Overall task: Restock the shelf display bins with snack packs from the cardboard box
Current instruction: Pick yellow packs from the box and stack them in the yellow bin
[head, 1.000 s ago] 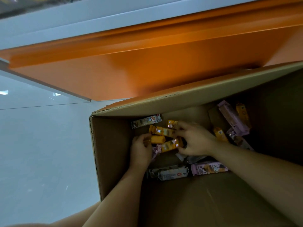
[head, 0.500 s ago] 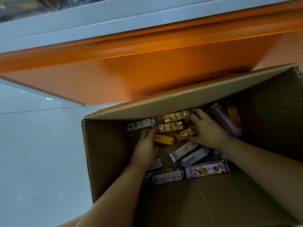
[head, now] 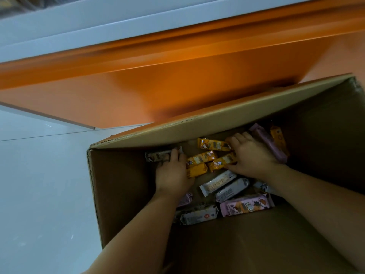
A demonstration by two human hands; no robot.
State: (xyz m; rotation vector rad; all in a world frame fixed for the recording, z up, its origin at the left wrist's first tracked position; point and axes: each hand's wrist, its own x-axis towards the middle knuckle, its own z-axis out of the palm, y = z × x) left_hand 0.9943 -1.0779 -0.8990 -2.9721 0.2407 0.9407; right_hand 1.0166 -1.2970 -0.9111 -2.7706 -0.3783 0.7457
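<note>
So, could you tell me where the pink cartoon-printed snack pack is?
Head view: the pink snack pack lies on the cardboard box floor, below the right hand, beside a grey pack on its left.

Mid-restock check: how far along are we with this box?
Done: nothing confirmable from this view, though the cardboard box shows bare floor. In hand: the left hand and right hand rest among the yellow packs at the far wall. Left: the pink pack and grey packs lie loose, none lifted out.
</note>
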